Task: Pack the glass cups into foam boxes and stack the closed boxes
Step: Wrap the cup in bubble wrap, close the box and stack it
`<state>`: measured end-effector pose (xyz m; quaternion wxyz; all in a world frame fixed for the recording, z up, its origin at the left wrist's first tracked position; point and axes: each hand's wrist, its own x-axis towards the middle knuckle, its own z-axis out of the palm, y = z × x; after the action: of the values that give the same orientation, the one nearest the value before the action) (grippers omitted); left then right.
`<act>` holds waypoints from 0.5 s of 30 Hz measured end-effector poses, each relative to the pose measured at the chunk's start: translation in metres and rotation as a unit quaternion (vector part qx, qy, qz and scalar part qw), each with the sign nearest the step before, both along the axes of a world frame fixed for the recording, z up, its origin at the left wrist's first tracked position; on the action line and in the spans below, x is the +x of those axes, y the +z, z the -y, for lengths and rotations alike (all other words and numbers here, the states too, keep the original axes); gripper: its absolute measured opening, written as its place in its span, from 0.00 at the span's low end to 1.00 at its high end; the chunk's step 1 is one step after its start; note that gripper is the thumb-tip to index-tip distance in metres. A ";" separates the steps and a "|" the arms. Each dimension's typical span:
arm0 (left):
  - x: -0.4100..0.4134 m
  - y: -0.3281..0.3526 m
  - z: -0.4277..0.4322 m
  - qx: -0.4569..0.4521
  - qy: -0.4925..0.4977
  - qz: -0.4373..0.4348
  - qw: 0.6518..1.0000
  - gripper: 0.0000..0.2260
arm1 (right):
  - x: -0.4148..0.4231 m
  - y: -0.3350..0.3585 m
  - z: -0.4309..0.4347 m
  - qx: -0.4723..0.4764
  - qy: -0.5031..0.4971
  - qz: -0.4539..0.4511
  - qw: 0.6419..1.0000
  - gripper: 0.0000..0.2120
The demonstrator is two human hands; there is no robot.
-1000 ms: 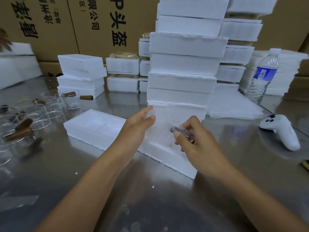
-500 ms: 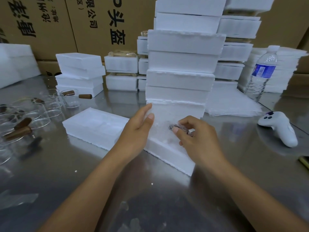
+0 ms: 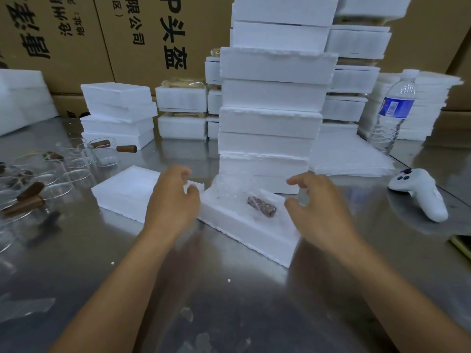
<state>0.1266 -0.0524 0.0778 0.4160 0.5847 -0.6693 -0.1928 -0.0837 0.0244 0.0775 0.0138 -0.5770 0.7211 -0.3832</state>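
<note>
Centrally on the steel surface (image 3: 229, 301), toward its front edge, an open foam box (image 3: 244, 228) lies at a slant. A cup (image 3: 230, 186) wrapped in bubble wrap sits in the box's left half and rises above the rim. Its brown handle (image 3: 261, 207) lies toward the box's right end. A flat foam lid (image 3: 122, 192) lies just left of the box, corner to corner with it.

The left hand (image 3: 173, 200) is over the lid's right corner. Its fingers (image 3: 184, 171) are curled, with a bit of white foam showing between them and the thumb, but I cannot tell whether they grip the lid or only touch it. The right hand (image 3: 318, 212) hovers at the box's right end with its fingers (image 3: 297, 180) loosely curled, thumb and forefinger apart, holding nothing.

Just behind the box a tall stack (image 3: 270, 121) of closed boxes runs out of the top of the view. A lower pile (image 3: 119, 115) stands toward the back left corner. Loose glasses (image 3: 53, 171) with brown handles crowd the left edge. Right of the stack lie thin foam sheets (image 3: 351, 159), with a water bottle (image 3: 393, 110) behind them and a white controller (image 3: 420, 194) near the right edge. Printed cartons (image 3: 76, 34) wall off the back.
</note>
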 end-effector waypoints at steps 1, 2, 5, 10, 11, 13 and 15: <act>0.000 -0.001 0.000 0.031 -0.006 0.048 0.998 0.12 | -0.005 0.000 0.000 0.062 -0.015 -0.017 0.998 0.15; 0.001 -0.001 -0.001 0.053 -0.013 0.085 0.995 0.12 | -0.010 0.000 0.000 0.113 -0.024 -0.020 0.993 0.17; 0.002 0.004 -0.006 0.080 -0.026 0.127 0.988 0.11 | -0.018 0.004 0.001 0.152 -0.027 0.038 0.987 0.14; 0.002 0.008 -0.009 0.104 -0.043 0.122 0.986 0.09 | -0.032 0.004 0.005 0.076 -0.074 0.059 0.993 0.14; 0.002 0.008 -0.008 0.105 -0.047 0.128 0.985 0.09 | -0.034 0.003 0.006 0.053 -0.084 0.072 0.992 0.13; 0.003 0.008 -0.008 0.103 -0.055 0.153 0.981 0.12 | -0.037 0.001 0.009 0.020 -0.092 0.107 0.990 0.12; 0.005 0.005 -0.008 0.096 -0.049 0.181 0.977 0.16 | -0.037 -0.001 0.012 0.007 -0.083 0.146 0.986 0.11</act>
<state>0.1313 -0.0441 0.0831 0.2198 0.6135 -0.7399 -0.1669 -0.1209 0.0121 0.0762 0.0910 -0.4525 0.7596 -0.4582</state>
